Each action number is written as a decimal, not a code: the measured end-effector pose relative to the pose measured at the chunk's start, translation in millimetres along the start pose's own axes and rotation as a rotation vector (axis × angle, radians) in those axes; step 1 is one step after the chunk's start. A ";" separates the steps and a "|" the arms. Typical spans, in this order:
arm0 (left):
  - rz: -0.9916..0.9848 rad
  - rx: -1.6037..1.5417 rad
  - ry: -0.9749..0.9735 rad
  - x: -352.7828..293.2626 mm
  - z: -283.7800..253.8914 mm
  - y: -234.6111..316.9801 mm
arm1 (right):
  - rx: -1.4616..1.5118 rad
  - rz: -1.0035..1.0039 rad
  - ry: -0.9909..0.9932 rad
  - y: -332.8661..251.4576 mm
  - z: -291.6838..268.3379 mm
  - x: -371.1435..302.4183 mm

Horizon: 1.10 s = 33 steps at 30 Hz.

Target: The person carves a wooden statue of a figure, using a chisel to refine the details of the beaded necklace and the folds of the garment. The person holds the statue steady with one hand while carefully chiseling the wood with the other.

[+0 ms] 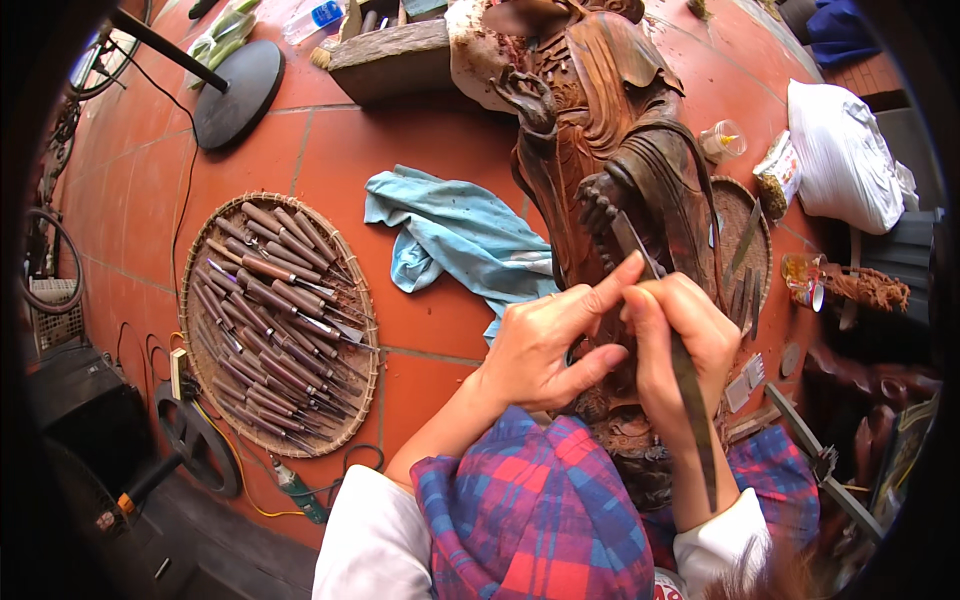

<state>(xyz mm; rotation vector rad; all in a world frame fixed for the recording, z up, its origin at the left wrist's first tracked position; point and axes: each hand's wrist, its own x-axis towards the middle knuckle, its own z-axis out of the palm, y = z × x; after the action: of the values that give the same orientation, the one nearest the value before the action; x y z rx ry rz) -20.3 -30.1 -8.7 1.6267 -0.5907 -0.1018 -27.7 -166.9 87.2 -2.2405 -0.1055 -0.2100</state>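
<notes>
A right hand (pixel 690 325) grips a long, flat metal file (pixel 690 395), its narrow blade angled forward to the knuckles of a carved statue (pixel 592 110) directly ahead of the hands. The left hand (pixel 540 345) stretches its forefinger to the blade, thumb spread wide below; its other fingers are partly hidden. The figure is dark, reddish-brown wood, cut in deep, flowing robe folds, its surface glossy along the ridges. A crumpled, soft blue cloth (pixel 450 230) lies ahead and left of the hands, touching the statue's side. Farther left, a round woven tray (pixel 187 340) with a bound rim holds dozens of slim tools (pixel 270 295) with smooth wooden handles. Between that tray and the left hand runs an open stretch of red tile floor (pixel 425 325), crossed by pale grout lines. Room is tighter right of the hands: a second woven tray (pixel 752 195) sits close against the statue's edge, near a clear jar (pixel 722 141), with a bulging white sack (pixel 840 155) beyond. Plaid fabric (pixel 540 500) bunches just behind the left hand, over a white sleeve.
</notes>
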 end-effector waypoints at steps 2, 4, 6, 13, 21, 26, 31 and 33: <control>-0.003 -0.012 0.039 0.6 3.6 -5.5 | 0.002 -0.013 0.029 4.7 7.6 -1.2; 0.008 -0.017 -0.009 -5.2 7.6 -4.8 | 0.025 0.100 0.040 4.9 1.6 -15.7; 0.045 0.029 -0.036 -4.6 -0.3 -2.8 | 0.025 0.120 0.057 0.5 4.2 -19.1; 0.001 -0.021 -0.015 -8.7 6.1 -7.1 | 0.056 0.042 0.105 16.8 15.8 -24.2; -0.037 -0.033 0.017 -1.9 2.8 -3.8 | 0.214 0.189 0.091 10.5 16.0 -14.3; 0.051 -0.007 -0.070 -4.1 -1.5 -2.6 | 0.312 0.329 0.082 0.0 1.0 -28.1; -0.018 -0.022 -0.023 -2.3 2.0 -6.4 | 0.419 0.370 0.127 8.3 17.5 -17.4; 0.032 0.000 -0.108 -6.3 3.4 -5.0 | 0.388 0.383 0.164 7.8 9.7 -34.8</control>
<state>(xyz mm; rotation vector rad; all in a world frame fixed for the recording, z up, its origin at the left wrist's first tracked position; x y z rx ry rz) -25.5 -30.3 -15.7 1.6184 -0.6996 -0.1668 -59.6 -164.3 68.7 -1.8072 0.3419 -0.1483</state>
